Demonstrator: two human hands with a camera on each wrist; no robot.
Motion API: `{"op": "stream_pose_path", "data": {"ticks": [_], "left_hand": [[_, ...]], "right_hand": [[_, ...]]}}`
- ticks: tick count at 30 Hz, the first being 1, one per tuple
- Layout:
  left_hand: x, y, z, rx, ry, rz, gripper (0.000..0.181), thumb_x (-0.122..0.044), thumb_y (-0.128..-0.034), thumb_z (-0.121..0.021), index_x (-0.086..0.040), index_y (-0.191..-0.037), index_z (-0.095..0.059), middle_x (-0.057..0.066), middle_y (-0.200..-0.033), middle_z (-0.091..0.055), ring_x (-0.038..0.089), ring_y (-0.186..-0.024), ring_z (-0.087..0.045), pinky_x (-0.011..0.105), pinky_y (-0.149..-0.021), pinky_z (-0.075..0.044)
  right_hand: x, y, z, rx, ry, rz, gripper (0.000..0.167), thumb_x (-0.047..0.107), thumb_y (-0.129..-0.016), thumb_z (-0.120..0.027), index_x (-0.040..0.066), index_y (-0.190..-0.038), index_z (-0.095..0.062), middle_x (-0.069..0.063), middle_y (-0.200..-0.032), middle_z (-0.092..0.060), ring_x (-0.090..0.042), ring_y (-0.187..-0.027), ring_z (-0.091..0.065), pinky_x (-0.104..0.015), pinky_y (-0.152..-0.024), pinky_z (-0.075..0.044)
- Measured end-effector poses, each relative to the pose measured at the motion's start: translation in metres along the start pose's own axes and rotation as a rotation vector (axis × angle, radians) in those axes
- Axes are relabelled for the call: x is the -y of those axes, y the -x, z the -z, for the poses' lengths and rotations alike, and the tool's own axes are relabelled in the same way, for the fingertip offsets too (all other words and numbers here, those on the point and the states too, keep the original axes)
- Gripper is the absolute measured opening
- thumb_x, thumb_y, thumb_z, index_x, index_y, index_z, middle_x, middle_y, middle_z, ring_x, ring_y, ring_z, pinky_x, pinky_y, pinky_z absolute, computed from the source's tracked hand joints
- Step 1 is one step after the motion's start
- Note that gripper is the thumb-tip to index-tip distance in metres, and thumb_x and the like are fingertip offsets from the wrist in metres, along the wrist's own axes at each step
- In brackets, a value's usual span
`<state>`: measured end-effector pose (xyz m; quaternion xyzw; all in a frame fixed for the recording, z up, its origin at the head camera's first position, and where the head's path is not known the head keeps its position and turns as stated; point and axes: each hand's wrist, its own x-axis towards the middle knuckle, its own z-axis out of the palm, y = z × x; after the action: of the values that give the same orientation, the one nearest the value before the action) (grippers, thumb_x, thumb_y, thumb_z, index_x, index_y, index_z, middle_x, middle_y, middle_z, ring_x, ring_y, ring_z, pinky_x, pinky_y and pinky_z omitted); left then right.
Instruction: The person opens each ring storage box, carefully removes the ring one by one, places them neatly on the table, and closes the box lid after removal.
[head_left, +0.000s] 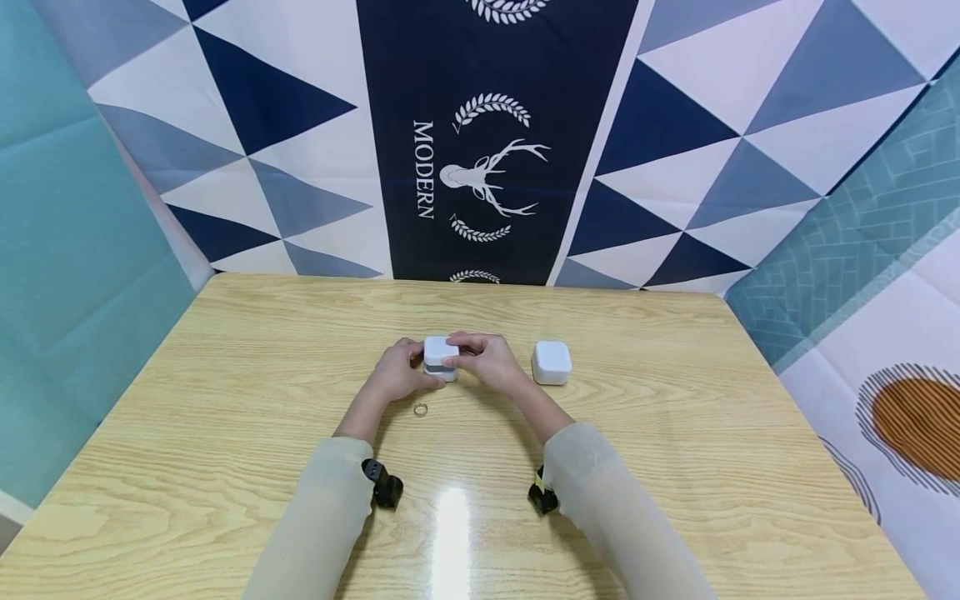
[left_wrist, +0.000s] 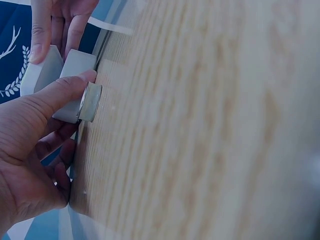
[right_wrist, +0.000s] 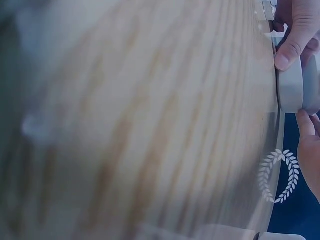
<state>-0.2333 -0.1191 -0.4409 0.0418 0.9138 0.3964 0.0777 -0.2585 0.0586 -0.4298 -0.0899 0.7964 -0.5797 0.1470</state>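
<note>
A small white box is parted in two: its lower half (left_wrist: 80, 64) stands on the table, and its lid (head_left: 441, 347) is just above with a grey band between them. My left hand (head_left: 397, 371) grips the lower half, the thumb on its near side in the left wrist view. The lid is pinched by the fingers of my right hand (head_left: 487, 360). Just in front of the left hand lies a thin ring (head_left: 421, 409), which in the left wrist view shows as a shiny band (left_wrist: 90, 102). What the box holds inside is hidden.
A second white box (head_left: 552, 363), closed, stands to the right of my right hand. The wooden table (head_left: 637, 467) reaches back to a patterned cloth (head_left: 480, 175). Black devices (head_left: 386, 487) are strapped at both sleeves.
</note>
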Motion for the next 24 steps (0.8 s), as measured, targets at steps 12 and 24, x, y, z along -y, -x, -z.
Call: {"op": "stream_pose_path", "data": {"ticks": [12,24], "left_hand": [[-0.0002,0.0003,0.0002,0.001,-0.006,-0.005,0.073,-0.028,-0.0737,-0.080,-0.001,-0.134,-0.049,0.012,-0.119,-0.054,0.027,-0.112,-0.050,0.042,-0.101,-0.040],[-0.0003,0.0000,-0.0003,-0.002,0.005,-0.005,0.073,-0.028,-0.0735,-0.080,-0.002,-0.134,-0.049,0.012,-0.119,-0.054,0.028,-0.114,-0.050,0.043,-0.103,-0.039]], "right_hand": [[-0.0010,-0.0007,0.0008,0.004,0.006,0.005,0.033,0.010,-0.079,-0.074,0.008,-0.112,-0.069,-0.004,-0.131,-0.058,-0.017,-0.118,-0.057,-0.028,-0.095,-0.048],[-0.0019,-0.0016,0.0007,-0.006,0.010,0.014,0.034,0.010,-0.078,-0.075,0.007,-0.111,-0.069,-0.005,-0.132,-0.058,-0.017,-0.118,-0.057,-0.026,-0.095,-0.047]]}}
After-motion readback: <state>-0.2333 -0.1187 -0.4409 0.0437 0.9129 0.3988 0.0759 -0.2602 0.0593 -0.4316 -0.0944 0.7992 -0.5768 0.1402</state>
